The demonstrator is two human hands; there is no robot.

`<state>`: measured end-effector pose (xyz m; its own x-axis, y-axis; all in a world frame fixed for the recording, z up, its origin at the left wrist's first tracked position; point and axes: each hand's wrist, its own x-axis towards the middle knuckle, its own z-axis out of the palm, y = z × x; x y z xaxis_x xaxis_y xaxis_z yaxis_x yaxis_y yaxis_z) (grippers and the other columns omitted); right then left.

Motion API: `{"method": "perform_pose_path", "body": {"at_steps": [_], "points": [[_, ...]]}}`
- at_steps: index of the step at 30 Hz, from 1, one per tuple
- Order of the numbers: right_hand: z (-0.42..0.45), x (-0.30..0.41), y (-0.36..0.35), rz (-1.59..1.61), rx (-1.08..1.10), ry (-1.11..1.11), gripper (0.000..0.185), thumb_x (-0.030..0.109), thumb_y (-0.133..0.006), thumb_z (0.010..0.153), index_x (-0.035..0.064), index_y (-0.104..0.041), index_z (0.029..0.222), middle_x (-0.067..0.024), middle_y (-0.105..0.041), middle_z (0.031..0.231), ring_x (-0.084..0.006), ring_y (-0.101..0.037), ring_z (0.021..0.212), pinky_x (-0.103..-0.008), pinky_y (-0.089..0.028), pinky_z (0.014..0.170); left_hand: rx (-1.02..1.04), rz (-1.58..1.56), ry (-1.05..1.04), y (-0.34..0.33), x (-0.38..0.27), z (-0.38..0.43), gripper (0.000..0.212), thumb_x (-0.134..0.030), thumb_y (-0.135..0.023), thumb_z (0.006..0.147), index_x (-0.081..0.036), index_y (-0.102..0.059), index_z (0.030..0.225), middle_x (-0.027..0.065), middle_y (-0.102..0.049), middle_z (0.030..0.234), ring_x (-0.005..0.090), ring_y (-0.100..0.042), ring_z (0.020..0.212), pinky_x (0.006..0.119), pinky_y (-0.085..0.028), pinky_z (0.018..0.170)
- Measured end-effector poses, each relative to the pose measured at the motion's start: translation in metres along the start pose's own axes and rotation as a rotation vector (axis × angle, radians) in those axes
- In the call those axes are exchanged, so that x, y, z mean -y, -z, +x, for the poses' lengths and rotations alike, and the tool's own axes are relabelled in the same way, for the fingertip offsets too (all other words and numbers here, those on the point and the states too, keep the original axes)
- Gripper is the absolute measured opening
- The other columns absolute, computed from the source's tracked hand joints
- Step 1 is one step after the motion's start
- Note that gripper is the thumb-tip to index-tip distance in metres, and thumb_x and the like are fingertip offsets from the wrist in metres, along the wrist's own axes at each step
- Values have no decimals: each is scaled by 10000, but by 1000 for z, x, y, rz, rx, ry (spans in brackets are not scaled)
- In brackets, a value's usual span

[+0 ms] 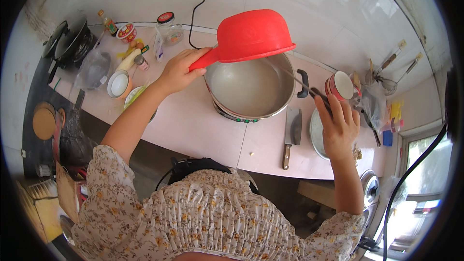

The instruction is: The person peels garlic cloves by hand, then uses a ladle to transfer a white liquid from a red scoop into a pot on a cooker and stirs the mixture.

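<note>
My left hand (183,69) grips the handle of a red plastic water dipper (253,36). The dipper is held above the far side of a wide metal pot (250,114), its underside facing up and away. Cloudy, whitish liquid (250,83) lies in the pot. With my right hand (339,125) I hold a long metal utensil (295,77) by its dark handle; its shaft slants into the pot, and its far end is hidden behind the dipper. Under the pot, green lights show on an electric cooker base (233,117).
Right of the pot lie a cleaver (293,130), a metal basin (317,134) and a red-and-white enamel mug (342,85). At left stand bowls (119,83), a small spice jar (141,62) and a lidded glass jar (170,30). A black cord (195,7) runs down the wall.
</note>
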<state>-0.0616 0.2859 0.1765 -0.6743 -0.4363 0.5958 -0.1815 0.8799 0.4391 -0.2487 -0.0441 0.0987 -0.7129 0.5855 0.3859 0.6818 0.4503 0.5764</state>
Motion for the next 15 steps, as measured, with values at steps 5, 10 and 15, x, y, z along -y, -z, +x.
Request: {"method": "perform_pose_path", "body": {"at_steps": [5, 10, 15], "points": [[-18, 1, 2, 2, 147, -113, 324, 64, -563, 671, 99, -634, 986, -39, -542, 938, -188, -526, 781, -311, -377, 658, -163, -59, 21, 0, 12, -13, 499, -131, -604, 761, -56, -455, 1231, 130, -556, 1081, 256, -531, 970, 333, -423, 842], [-36, 10, -13, 152, 237, -274, 322, -5, -560, 672, 89, -627, 973, -40, -564, 895, -213, -544, 765, -330, -395, 669, -335, -324, 127, 9, 42, -50, 456, -146, -584, 811, -38, -444, 1231, 60, -574, 995, 159, -551, 866, 272, -446, 767], [-55, 20, -25, 313, 401, -508, 338, 5, -625, 650, 92, -612, 977, -54, -580, 875, -258, -563, 752, -366, -428, 659, -471, -1016, 705, 31, 50, -90, 350, -216, -532, 856, -49, -479, 1159, 40, -564, 800, 82, -510, 649, 214, -427, 553]]}}
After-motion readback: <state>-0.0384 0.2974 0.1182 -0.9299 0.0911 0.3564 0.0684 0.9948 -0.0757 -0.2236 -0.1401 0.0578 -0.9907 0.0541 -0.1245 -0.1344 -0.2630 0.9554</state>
